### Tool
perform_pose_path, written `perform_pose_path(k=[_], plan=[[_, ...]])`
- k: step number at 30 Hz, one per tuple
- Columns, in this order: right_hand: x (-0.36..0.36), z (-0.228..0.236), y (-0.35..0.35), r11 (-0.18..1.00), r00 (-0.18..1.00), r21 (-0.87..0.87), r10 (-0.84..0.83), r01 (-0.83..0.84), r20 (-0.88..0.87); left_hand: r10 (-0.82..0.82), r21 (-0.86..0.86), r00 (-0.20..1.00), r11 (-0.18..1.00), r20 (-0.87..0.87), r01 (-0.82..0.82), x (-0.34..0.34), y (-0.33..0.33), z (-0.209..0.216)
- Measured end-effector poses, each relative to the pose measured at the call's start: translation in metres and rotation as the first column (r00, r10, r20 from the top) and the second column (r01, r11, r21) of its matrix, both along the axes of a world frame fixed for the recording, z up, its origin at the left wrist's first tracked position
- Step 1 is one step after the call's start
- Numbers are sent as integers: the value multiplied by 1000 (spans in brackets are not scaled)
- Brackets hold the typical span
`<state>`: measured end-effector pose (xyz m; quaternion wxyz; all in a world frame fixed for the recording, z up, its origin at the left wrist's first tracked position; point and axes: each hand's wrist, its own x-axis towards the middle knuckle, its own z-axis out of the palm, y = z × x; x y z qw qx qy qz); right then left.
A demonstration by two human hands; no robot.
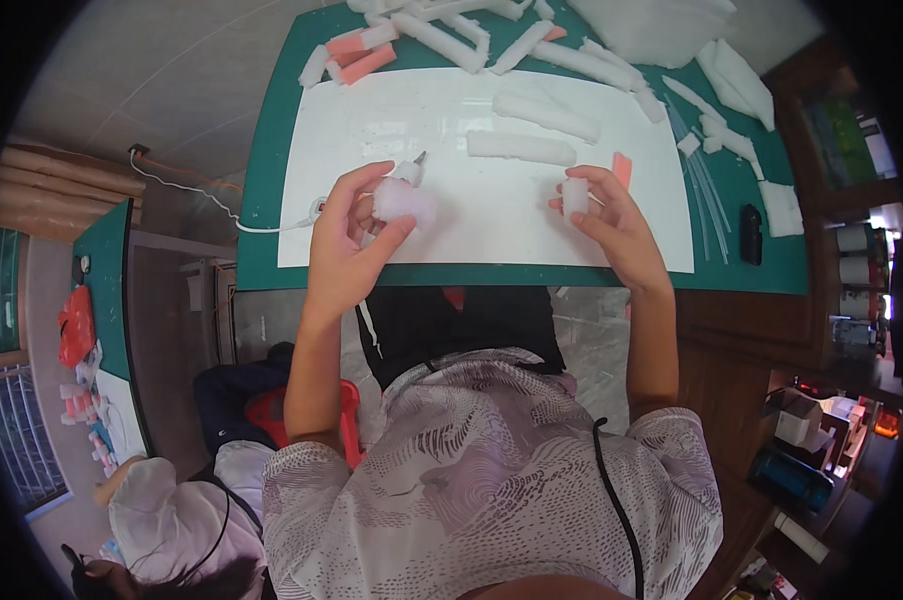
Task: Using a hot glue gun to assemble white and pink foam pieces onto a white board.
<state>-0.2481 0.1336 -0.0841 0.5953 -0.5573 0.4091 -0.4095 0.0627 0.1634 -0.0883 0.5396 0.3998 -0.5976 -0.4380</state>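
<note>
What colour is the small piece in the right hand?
The small piece is white, seen best in the head view.

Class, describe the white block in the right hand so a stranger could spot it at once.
Find the white board on the green table. Toward its right side, the right hand holds a small white block. Unlike the two long strips nearby, it is short and held.

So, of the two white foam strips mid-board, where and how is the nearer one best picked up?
Probably its middle, from above on the near side, pinching across the width. The nearer foam strip is long and lies crosswise; bare white board is in front, while the farther strip lies close behind.
</note>
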Motion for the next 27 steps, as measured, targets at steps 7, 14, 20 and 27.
perform_pose_path(k=[7, 14, 20, 27], plan=[[3, -16, -3, 996, 997, 63, 55, -58, 54, 28, 30, 998, 999, 62, -29, -2, -7, 0], [1, -37, 3, 998, 995, -36, 60, -57, 81, 7, 110, 967, 993, 254, -36, -4, -25, 13], [-3, -42, 3, 994, 987, -90, 75, -62, 145, 0, -15, 878, 1000, 479, 8, -4, -39, 16], [-9, -46, 0, 992, 981, -111, 79, -60, 177, 0, -107, 761, 990, 649, 92, -16, -38, 18]])
